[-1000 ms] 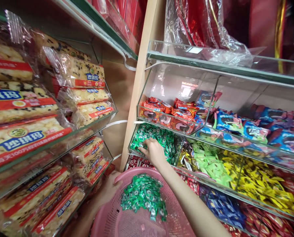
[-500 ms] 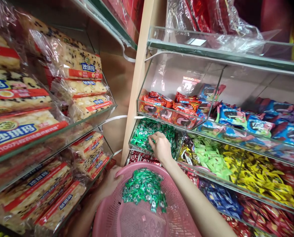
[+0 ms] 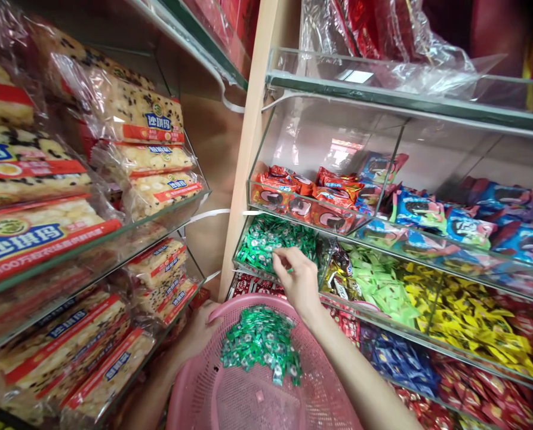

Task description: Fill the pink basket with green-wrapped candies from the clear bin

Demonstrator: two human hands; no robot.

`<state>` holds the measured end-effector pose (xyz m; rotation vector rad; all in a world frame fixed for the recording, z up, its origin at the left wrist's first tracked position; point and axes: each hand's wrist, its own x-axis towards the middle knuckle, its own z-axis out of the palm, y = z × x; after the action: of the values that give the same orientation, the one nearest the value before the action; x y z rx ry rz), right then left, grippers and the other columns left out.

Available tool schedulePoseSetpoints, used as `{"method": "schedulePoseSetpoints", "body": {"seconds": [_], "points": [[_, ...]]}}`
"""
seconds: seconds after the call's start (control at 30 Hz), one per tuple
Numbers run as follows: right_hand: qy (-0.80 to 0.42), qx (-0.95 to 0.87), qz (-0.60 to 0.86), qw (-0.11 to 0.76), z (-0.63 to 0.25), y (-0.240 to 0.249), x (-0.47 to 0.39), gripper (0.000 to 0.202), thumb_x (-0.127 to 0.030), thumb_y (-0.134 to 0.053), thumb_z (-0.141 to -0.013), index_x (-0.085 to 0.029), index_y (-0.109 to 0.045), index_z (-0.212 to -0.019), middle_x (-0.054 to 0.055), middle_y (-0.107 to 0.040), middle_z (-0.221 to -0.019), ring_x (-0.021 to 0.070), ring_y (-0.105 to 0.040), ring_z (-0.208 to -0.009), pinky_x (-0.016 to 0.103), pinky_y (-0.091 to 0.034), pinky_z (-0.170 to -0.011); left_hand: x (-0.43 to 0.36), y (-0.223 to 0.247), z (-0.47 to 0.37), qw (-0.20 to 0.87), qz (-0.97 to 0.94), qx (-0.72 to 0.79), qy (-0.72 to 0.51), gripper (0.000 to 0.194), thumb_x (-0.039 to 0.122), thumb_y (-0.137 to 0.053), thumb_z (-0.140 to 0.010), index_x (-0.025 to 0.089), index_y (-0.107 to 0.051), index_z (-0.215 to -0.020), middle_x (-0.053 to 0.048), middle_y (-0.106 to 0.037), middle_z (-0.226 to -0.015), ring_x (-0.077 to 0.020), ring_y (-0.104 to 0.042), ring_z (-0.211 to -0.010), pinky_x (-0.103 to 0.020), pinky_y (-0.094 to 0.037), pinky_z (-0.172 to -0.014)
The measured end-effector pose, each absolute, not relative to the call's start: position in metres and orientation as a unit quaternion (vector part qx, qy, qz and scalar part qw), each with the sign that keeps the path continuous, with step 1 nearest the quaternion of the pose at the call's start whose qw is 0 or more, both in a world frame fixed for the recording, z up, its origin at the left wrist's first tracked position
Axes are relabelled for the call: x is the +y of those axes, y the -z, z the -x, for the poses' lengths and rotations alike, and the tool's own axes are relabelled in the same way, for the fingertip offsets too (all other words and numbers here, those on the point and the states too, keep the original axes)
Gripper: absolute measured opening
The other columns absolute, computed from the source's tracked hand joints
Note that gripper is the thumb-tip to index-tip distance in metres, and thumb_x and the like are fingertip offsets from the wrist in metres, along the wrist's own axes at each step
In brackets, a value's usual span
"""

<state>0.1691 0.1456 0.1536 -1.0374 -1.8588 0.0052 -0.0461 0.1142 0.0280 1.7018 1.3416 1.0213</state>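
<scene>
My left hand is closed on the left rim of a pink plastic basket, the thumb over its edge. A heap of small green-wrapped candies lies at the far side of the basket, and its near part shows bare pink mesh. My right hand hovers at the front edge of a clear shelf bin full of the same green candies. Its thumb and forefinger are pinched together; whatever they may hold is hidden.
Bins of light green sweets and yellow sweets continue to the right. Red-wrapped snacks fill the shelf above. Packaged sachima bars crowd the left shelves. A wooden post stands between the two shelf units.
My right hand has drawn back slightly toward me and to the right, from over the green candies to the bin's front edge. My left hand and the basket have hardly moved.
</scene>
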Motion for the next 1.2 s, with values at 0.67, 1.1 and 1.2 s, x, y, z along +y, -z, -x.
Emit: {"method": "schedulePoseSetpoints", "body": {"seconds": [0.67,1.1,1.2], "points": [[0.0,-0.839,0.502,0.211,-0.247,-0.028,0.127,0.023,-0.022,-0.036,-0.093,-0.018,-0.057,-0.086,0.005,-0.058,-0.083,0.0167,-0.055,-0.075,0.026,-0.04,-0.065,0.114,-0.027,0.047,0.373,-0.668,0.521,-0.379,0.021,0.025,-0.048,-0.077,0.014,-0.066,-0.081,-0.006,-0.065,-0.087,-0.0211,-0.06,-0.084,-0.03,-0.046,-0.076],[0.041,-0.838,0.521,0.157,-0.239,-0.038,0.121,0.023,-0.017,-0.038,-0.089,-0.018,-0.06,-0.095,0.007,-0.056,-0.09,0.0177,-0.053,-0.082,0.029,-0.041,-0.073,0.111,-0.034,0.044,0.354,-0.672,0.529,-0.377,0.02,0.023,-0.047,-0.076,0.014,-0.065,-0.077,-0.006,-0.065,-0.086,-0.0213,-0.059,-0.081,-0.032,-0.045,-0.076],[0.041,-0.852,0.497,0.16,-0.222,-0.047,0.123,0.023,-0.022,-0.038,-0.091,-0.019,-0.06,-0.095,0.007,-0.056,-0.09,0.0189,-0.052,-0.084,0.031,-0.041,-0.076,0.11,-0.036,0.043,0.352,-0.671,0.537,-0.37,0.021,0.022,-0.047,-0.074,0.013,-0.065,-0.078,-0.006,-0.065,-0.084,-0.0213,-0.059,-0.081,-0.032,-0.045,-0.076]]}}
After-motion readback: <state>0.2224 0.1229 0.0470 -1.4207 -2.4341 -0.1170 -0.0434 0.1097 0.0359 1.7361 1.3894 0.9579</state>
